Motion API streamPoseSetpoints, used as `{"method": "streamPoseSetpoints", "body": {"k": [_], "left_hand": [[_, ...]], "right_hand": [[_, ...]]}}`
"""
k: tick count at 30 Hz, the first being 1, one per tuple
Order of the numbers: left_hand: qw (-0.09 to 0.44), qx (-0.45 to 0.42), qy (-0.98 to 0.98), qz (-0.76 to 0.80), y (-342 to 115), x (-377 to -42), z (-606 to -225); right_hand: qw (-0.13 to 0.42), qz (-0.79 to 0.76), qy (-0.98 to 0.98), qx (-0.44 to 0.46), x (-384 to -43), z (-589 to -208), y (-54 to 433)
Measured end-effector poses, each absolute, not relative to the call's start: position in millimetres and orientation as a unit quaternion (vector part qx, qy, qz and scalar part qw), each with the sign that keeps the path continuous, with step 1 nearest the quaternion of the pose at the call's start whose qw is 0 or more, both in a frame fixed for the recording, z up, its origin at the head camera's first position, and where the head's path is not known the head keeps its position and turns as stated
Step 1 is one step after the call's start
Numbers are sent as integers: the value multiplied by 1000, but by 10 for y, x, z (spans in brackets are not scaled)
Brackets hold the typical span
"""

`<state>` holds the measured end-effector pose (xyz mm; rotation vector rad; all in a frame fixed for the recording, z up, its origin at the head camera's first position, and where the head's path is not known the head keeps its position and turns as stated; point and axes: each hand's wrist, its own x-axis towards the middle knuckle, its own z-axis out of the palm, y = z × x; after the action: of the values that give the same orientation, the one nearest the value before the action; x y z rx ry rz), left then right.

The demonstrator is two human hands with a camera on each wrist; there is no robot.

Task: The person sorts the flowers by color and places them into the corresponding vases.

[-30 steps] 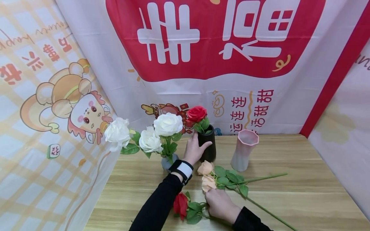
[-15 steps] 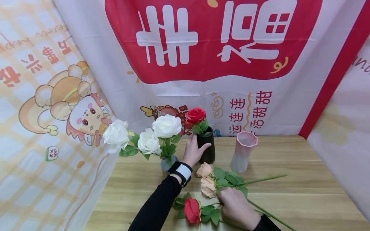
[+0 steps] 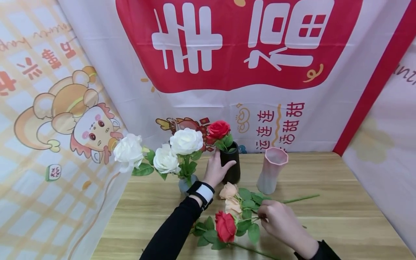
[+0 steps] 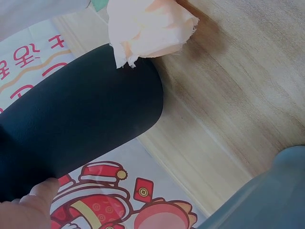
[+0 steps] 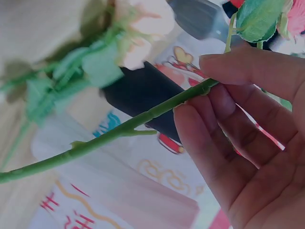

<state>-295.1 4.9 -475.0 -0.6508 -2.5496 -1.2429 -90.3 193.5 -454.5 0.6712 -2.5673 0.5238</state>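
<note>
My left hand [image 3: 216, 169] grips the black vase [image 3: 231, 168] near its mouth, thumb across the front. A red rose [image 3: 218, 129] with green leaves stands in that vase. In the left wrist view, a fingertip rests at the edge of the dark vase [image 4: 86, 114]. My right hand [image 3: 282, 221] pinches the stem of a second red rose [image 3: 225, 226], its bloom pointing left. The right wrist view shows the thumb and fingertips on the green stem [image 5: 119, 131]. Another green stem [image 3: 251, 249] lies below it, its bloom hidden.
Two peach roses [image 3: 232, 205] lie in front of the black vase, partly behind the right hand. A pink-and-white vase [image 3: 272, 171] stands to the right. On the left, white roses [image 3: 186, 141] stand in a grey-blue vase [image 3: 186, 183]. Printed cloth [image 3: 201, 99] hangs behind the table.
My right hand has moved right and up, drawing the red rose along, so a stem shows on the table below. The left hand stays on the black vase.
</note>
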Motion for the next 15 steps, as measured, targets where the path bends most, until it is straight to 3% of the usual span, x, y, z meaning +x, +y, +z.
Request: {"method": "streamPoseSetpoints", "body": {"k": [7, 15], "left_hand": [[106, -217, -873, -425, 61, -2940, -4734], [106, -214, -874, -424, 50, -2943, -4724]], "right_hand": [[281, 189, -908, 247, -937, -4297, 2007], [274, 254, -899, 230, -973, -4063, 1996]]}}
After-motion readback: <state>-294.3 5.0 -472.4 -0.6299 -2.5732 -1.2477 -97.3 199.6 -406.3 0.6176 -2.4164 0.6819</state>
